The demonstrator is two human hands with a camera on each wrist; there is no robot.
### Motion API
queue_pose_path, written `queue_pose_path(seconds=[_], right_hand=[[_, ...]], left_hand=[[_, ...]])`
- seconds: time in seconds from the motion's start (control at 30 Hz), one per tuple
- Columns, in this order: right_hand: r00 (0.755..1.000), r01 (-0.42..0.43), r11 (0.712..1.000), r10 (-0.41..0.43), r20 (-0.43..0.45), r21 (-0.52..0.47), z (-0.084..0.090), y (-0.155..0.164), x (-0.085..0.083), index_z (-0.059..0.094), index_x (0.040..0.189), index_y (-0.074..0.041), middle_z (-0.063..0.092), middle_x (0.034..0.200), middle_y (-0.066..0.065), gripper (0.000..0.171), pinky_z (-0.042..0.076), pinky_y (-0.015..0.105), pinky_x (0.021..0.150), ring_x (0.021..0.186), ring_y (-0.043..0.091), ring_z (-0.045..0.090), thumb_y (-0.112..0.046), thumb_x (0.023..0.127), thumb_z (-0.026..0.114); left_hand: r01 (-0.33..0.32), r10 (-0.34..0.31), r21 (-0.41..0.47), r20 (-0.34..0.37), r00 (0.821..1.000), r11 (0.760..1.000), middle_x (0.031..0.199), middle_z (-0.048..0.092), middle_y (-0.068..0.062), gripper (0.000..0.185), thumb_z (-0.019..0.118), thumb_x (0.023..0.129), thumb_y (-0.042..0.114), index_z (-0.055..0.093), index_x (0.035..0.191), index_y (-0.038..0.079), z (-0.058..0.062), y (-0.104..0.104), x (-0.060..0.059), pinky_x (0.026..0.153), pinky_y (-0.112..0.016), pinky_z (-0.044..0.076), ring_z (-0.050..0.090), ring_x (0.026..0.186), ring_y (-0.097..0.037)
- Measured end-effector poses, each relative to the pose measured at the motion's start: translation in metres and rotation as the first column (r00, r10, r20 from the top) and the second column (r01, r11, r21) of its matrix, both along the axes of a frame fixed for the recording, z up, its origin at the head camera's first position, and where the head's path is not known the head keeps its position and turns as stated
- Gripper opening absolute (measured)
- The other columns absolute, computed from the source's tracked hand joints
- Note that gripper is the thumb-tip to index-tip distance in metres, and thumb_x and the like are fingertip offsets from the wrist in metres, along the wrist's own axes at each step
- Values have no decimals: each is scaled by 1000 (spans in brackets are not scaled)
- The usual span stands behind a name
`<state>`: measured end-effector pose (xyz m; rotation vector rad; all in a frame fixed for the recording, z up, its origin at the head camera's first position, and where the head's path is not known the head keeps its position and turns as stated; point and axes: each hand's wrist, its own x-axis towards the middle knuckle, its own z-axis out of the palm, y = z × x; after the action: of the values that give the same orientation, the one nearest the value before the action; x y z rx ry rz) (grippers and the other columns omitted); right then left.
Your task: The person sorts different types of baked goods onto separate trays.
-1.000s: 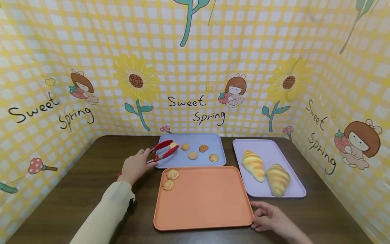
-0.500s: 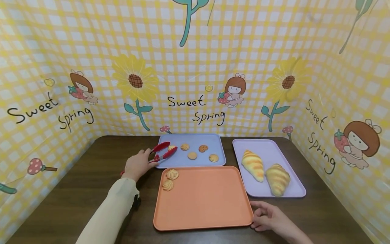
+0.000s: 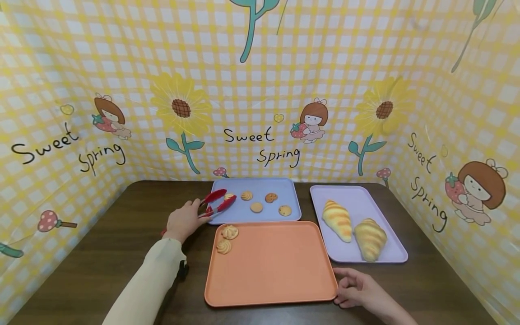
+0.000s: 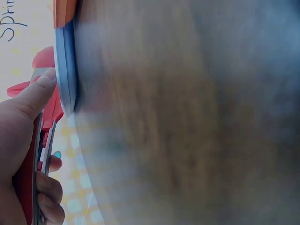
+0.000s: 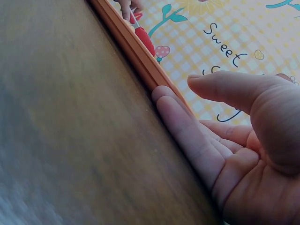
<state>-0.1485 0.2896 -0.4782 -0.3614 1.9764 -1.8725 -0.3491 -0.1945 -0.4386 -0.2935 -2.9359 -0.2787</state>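
My left hand (image 3: 184,221) grips a pair of red-tipped tongs (image 3: 225,204) at the left side of the blue tray (image 3: 266,183). Between the spread tong tips lies a swirled cookie (image 3: 229,197), partly hidden. In the left wrist view, fingers wrap round the tongs' red handle (image 4: 27,183). My right hand (image 3: 359,289) touches the near right corner of the orange tray (image 3: 272,271). The right wrist view has its fingers (image 5: 180,122) against the tray's side, the thumb apart from it. Two piped cookies, one (image 3: 230,232) behind the other (image 3: 224,246), lie at the orange tray's left.
Several more cookies, among them a plain round one (image 3: 256,207), lie on the blue tray. A purple tray (image 3: 365,198) at the right bears two croissants, one paler (image 3: 337,220) and one browner (image 3: 370,240). A checked cloth (image 3: 260,90) surrounds the dark wooden table (image 3: 101,253).
Over the last second my left hand and the tongs have shifted slightly right and back, the cookie moving a little left and down with the tips. My right hand has stayed put.
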Motion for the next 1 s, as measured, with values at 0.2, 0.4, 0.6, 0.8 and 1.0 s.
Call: queue_pose_path(seconds=[0.2, 0.4, 0.6, 0.8, 1.0], right_hand=[[1000, 6, 1000, -6, 6, 15, 0, 0, 0, 20, 141, 23, 63, 94, 10, 64, 58, 35, 73, 86, 24, 71, -5, 99, 59], [1000, 18, 999, -18, 10, 28, 1, 3, 0, 21, 142, 22, 63, 94, 11, 64, 58, 36, 73, 86, 24, 70, -5, 98, 59], [999, 30, 999, -31, 26, 37, 2, 0, 1, 22, 142, 22, 63, 94, 10, 65, 57, 35, 73, 86, 23, 70, -6, 98, 60], [1000, 18, 1000, -18, 21, 26, 0, -2, 0, 22, 142, 22, 63, 94, 10, 63, 58, 35, 72, 86, 23, 70, -5, 98, 60], [1000, 23, 1000, -23, 17, 22, -1, -2, 0, 22, 142, 22, 63, 94, 11, 63, 58, 35, 72, 86, 23, 70, -5, 98, 60]], left_hand=[[-8, 8, 58, -5, 1000, 998, 106, 61, -25, 72, 72, 86, 54, 53, 126, -3, 0, -1, 10, 67, -55, 53, 64, 78, -40], [6, -4, 81, -13, 1000, 997, 99, 61, -20, 69, 73, 84, 57, 55, 119, -1, 4, -3, 25, 59, -52, 51, 61, 69, -36], [7, -8, 88, 12, 1000, 996, 103, 61, -20, 74, 72, 83, 60, 54, 122, -1, 10, -4, 45, 59, -51, 51, 61, 70, -34], [9, -10, 126, 5, 1000, 992, 102, 63, -16, 73, 73, 81, 61, 56, 121, 2, 10, -8, 74, 54, -46, 50, 57, 63, -26], [22, -20, 140, -11, 1000, 990, 90, 58, -7, 62, 74, 79, 61, 56, 108, 8, 13, -6, 100, 45, -38, 38, 48, 54, -22]])
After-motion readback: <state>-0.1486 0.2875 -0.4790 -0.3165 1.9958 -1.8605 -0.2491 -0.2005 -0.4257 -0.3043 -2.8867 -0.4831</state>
